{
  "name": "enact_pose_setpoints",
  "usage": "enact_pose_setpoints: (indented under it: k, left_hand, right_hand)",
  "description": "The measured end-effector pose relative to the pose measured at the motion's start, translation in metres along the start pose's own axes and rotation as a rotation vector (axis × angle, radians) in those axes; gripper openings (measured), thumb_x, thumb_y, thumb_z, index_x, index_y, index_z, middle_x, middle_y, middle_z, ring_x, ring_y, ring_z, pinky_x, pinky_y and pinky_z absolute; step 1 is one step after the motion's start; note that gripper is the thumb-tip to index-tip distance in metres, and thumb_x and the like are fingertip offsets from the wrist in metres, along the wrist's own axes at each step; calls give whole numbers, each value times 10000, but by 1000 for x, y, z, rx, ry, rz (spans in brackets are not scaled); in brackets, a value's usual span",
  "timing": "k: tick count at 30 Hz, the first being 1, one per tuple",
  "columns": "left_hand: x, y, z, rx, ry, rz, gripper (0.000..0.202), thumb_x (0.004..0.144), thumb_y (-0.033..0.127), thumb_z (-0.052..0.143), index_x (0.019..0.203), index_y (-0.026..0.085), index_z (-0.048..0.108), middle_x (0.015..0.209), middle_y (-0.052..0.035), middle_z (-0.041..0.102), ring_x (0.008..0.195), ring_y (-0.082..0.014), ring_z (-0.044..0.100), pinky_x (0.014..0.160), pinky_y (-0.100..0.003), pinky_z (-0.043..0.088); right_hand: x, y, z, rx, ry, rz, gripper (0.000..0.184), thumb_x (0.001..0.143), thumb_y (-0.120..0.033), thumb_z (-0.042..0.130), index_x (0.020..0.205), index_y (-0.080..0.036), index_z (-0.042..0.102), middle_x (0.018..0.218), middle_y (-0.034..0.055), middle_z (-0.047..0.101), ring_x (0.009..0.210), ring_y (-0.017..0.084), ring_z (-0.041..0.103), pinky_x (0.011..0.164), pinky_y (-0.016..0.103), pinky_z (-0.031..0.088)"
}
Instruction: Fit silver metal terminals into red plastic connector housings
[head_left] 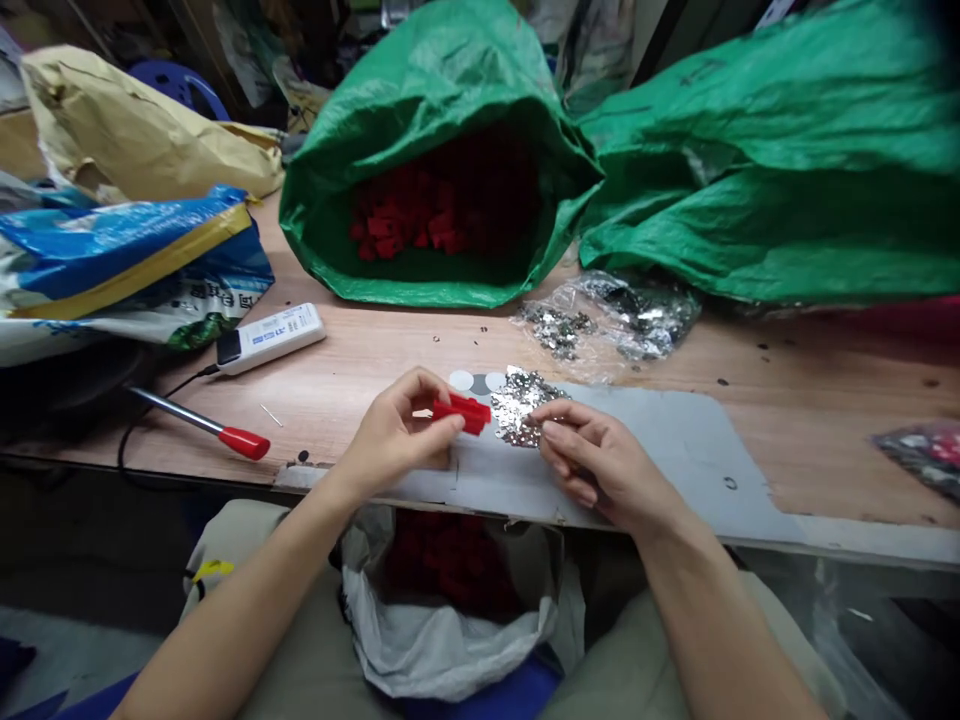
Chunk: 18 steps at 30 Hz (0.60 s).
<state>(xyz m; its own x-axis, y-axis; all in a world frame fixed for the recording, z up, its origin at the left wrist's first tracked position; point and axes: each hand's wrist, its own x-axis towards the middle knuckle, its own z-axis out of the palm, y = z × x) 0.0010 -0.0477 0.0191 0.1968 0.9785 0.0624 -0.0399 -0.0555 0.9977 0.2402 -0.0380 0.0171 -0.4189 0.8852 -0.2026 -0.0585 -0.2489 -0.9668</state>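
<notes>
Between the thumb and fingers of my left hand (405, 425) is a red plastic part (465, 412), held just above the front of the table. My right hand (592, 455) is closed in a pinch beside a pile of small shiny metal pieces (517, 400). Its thumb and index fingertips meet at the pile's right edge, and whatever they grip is too small to make out. The pile lies on a grey board (660, 440), close to the right end of the red part.
A green sack (322, 220) of red parts lies open behind; another green sack (787, 200) is to its right. Plastic bags of metal pieces (615, 315) lie before them. A white power bank (274, 335) and red-handled tool (244, 442) sit left. Below the edge hangs a white sack (442, 650).
</notes>
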Motion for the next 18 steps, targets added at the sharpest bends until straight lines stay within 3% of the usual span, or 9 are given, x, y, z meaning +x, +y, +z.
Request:
enact_pose_setpoints:
  k: [2, 4, 7, 11, 18]
  left_hand:
    - [5, 1, 1, -312, 76, -110, 237, 848, 285, 712, 907, 182, 507, 941, -30, 656, 797, -128, 663, 766, -290, 583]
    - [8, 3, 4, -560, 35, -252, 226, 877, 325, 683, 944, 174, 528, 894, -26, 645, 721, -105, 639, 722, -268, 582]
    - [6, 6, 8, -753, -49, -375, 255, 915, 386, 624, 965, 138, 589, 852, -35, 604, 641, -87, 589, 599, -215, 544]
    - [0, 8, 12, -835, -115, -353, 239, 940, 394, 577, 980, 158, 581, 841, -30, 589, 558, -68, 509, 494, -187, 463]
    - [-1, 7, 9, -714, -166, -257, 221, 919, 411, 552, 872, 202, 497, 676, 29, 493, 504, -68, 383, 458, -164, 418]
  right_hand:
    - [2, 3, 8, -36, 136, -151, 312, 876, -444, 696, 1026, -183, 615, 562, -76, 488, 375, 53, 335, 350, 175, 244]
    - [3, 6, 18, -140, 217, -293, 273, 903, -398, 674, 1067, -183, 633, 590, -59, 511, 417, 73, 398, 379, 190, 306]
    - [5, 8, 35, -329, 233, -451, 264, 927, -325, 636, 1154, -191, 652, 648, -24, 573, 513, 112, 512, 457, 221, 413]
    - [8, 6, 47, -447, 217, -583, 338, 934, -276, 610, 1261, -198, 641, 674, -10, 615, 597, 139, 592, 535, 245, 477]
    - [6, -5, 54, -555, 164, -617, 361, 938, -231, 590, 1291, -193, 655, 645, -22, 619, 536, 113, 545, 485, 219, 441]
